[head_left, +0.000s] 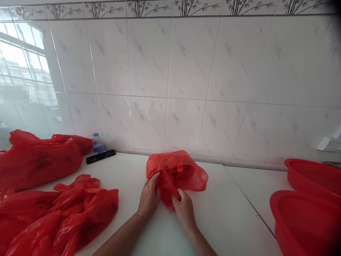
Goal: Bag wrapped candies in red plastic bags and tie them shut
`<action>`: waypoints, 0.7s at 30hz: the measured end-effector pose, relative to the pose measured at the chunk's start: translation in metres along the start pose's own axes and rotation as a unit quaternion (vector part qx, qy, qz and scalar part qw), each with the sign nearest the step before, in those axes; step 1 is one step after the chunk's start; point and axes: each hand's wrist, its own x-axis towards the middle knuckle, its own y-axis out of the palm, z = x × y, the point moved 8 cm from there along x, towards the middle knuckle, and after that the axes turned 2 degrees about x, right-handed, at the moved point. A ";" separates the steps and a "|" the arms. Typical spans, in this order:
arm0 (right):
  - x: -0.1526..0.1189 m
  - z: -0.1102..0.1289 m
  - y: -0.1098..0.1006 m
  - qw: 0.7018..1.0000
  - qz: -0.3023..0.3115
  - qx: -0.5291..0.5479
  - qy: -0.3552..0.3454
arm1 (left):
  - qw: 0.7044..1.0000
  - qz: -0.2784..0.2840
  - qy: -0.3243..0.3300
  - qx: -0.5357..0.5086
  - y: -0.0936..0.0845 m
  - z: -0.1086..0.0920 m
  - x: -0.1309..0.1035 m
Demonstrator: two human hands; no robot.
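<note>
A thin red plastic bag (pixel 173 160) rests on the white table (pixel 213 220) near the middle, its mouth partly open toward me. Crumpled red plastic shows inside the mouth. My left hand (pixel 149 195) grips the bag's left edge, thumb and fingers closed on the film. With pinched fingers, my right hand (pixel 183 207) holds a gathered, twisted part of the same bag at its front. Whatever else the bag contains is hidden.
Filled red bags (pixel 39 163) and crumpled red bags (pixel 85 209) lie at the left. Behind them are a water bottle (pixel 98 144) and a black phone (pixel 101 156). Red baskets (pixel 306 220) stand at the right. A tiled wall (pixel 186 124) borders the table.
</note>
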 end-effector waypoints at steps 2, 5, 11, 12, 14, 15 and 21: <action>0.004 -0.004 -0.014 0.999 0.003 0.029 0.019 | 1.000 0.001 0.001 0.022 0.002 0.003 0.003; 0.007 -0.009 -0.030 0.997 0.015 0.067 0.038 | 0.999 -0.002 -0.011 0.047 0.005 0.010 0.005; -0.011 -0.015 -0.052 0.987 0.067 0.132 0.069 | 0.998 0.017 -0.012 0.060 0.011 0.015 0.004; -0.017 -0.016 -0.057 0.982 0.084 0.151 0.080 | 0.998 0.018 -0.008 0.059 0.011 0.014 0.004; -0.031 -0.019 -0.071 0.970 0.119 0.185 0.106 | 0.998 0.015 -0.002 0.059 0.010 0.012 0.004; -0.037 -0.020 -0.080 0.965 0.139 0.189 0.116 | 0.998 0.014 0.002 0.061 0.009 0.010 0.005; -0.052 -0.010 -0.141 0.991 0.112 0.042 0.068 | 0.993 0.024 0.077 0.087 0.004 -0.025 -0.006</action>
